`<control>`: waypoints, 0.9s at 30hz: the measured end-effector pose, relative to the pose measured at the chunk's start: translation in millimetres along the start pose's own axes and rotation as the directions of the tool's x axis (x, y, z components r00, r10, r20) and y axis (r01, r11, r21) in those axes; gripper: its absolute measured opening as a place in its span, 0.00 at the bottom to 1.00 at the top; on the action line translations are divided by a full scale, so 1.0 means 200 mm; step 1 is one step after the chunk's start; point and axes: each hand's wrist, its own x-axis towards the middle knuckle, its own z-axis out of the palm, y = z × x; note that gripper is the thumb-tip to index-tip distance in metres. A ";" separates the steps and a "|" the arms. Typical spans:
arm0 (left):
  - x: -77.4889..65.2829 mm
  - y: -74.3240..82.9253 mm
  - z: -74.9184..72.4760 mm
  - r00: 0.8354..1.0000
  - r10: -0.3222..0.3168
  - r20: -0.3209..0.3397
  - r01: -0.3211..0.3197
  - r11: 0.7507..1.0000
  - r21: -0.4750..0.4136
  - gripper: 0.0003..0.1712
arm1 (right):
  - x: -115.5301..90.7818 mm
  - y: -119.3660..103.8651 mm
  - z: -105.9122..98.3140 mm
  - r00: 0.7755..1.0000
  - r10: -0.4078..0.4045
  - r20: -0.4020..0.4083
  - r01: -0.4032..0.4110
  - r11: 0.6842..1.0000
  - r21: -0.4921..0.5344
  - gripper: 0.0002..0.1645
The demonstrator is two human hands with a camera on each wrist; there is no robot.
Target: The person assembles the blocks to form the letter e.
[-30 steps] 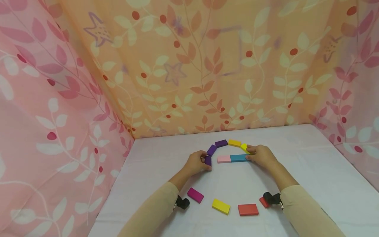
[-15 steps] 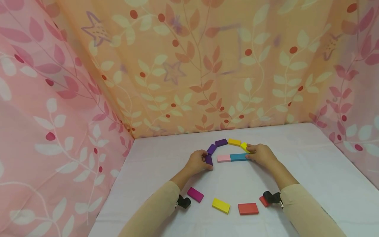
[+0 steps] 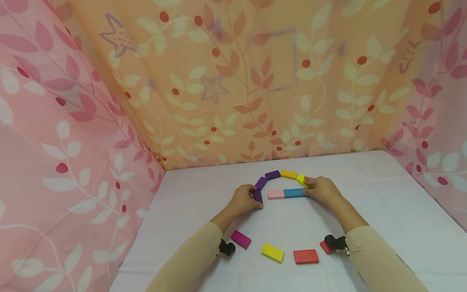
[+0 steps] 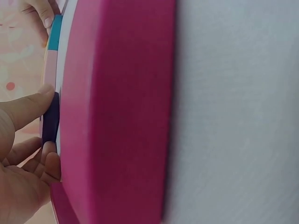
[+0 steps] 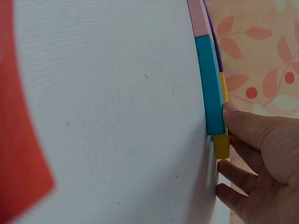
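Note:
In the head view, my left hand (image 3: 243, 200) pinches a dark purple block (image 3: 258, 197), the near left piece of an arch of flat blocks. Thumb and fingers sit at its two ends in the left wrist view. The arch runs on through a purple block (image 3: 260, 183), a darker purple block (image 3: 272, 175) and an orange-yellow block (image 3: 288, 174). At its right end my right hand (image 3: 324, 190) holds a yellow block (image 5: 221, 147), partly hidden by the fingers. The right thumb lies close by the end of a long blue block (image 3: 294, 193). A pink block (image 3: 275, 194) abuts the blue one.
Nearer the front of the white table (image 3: 197, 182) lie a magenta block (image 3: 240, 239), a yellow block (image 3: 272, 252) and a red block (image 3: 306, 256). Another red block (image 3: 326, 247) is partly behind the right wrist camera (image 3: 335, 242). Patterned cloth (image 3: 248, 81) encloses the back and sides.
The near end of the dark purple block has swung slightly to the right under my left hand. My right hand stays at the yellow block.

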 end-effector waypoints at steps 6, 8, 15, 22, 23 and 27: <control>0.00 0.00 -0.01 1.000 -0.005 -0.002 0.005 1.000 0.005 0.40 | 0.00 0.00 -0.01 1.000 -0.001 0.000 0.001 1.000 0.004 0.34; 0.00 0.00 -0.01 1.000 -0.010 -0.001 0.010 1.000 0.003 0.40 | 0.00 0.00 0.00 1.000 -0.003 -0.002 0.003 1.000 0.007 0.34; 0.00 0.01 -0.01 1.000 -0.007 0.002 0.007 1.000 -0.004 0.40 | 0.01 0.00 0.00 1.000 -0.008 -0.007 0.008 1.000 -0.006 0.33; 0.01 -0.01 0.00 1.000 0.003 0.012 -0.003 1.000 0.011 0.40 | 0.00 0.00 0.00 1.000 -0.001 0.002 0.001 1.000 -0.010 0.34; 0.01 -0.01 0.00 1.000 0.005 0.013 -0.005 1.000 0.010 0.40 | 0.00 0.00 0.00 1.000 -0.003 0.001 0.003 1.000 -0.011 0.34; 0.01 -0.02 0.00 1.000 0.011 0.018 -0.011 1.000 0.008 0.40 | 0.00 0.00 0.01 1.000 -0.008 -0.008 0.007 1.000 -0.011 0.33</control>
